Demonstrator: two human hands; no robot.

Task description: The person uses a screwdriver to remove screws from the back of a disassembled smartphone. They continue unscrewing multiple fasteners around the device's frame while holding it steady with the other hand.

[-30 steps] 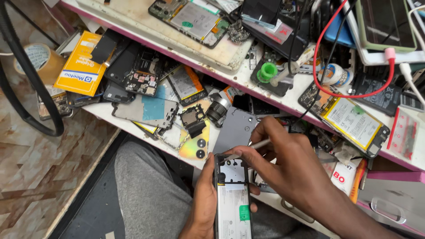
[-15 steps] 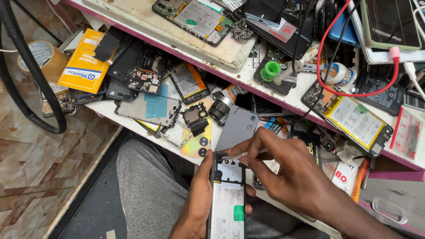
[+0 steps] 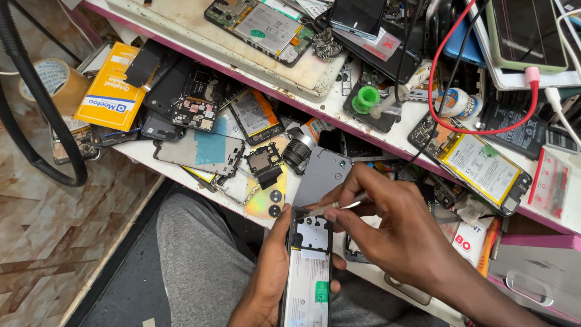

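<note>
Overall: cramped repair spot.
Room: tiled floor (image 3: 36,242) at your left.
Bench: white shelf (image 3: 151,151) strewn with phone parts, little free surface.
Opened phone (image 3: 308,272): over your lap, likely light, stiff, fragile inside; hold by the edges.
Left hand (image 3: 266,278): fingers wrapped round the phone's frame.
Right hand (image 3: 393,236): fingertips pinched narrow on thin metal tweezers (image 3: 339,206), tip at the phone's top.

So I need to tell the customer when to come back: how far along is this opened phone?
Done: the opened phone has its back cover off, battery and inner plate exposed. In hand: the left hand grips it while the right hand works slim metal tweezers at its top end. Left: it is not closed up; a grey back cover lies on the bench just above it.
</note>
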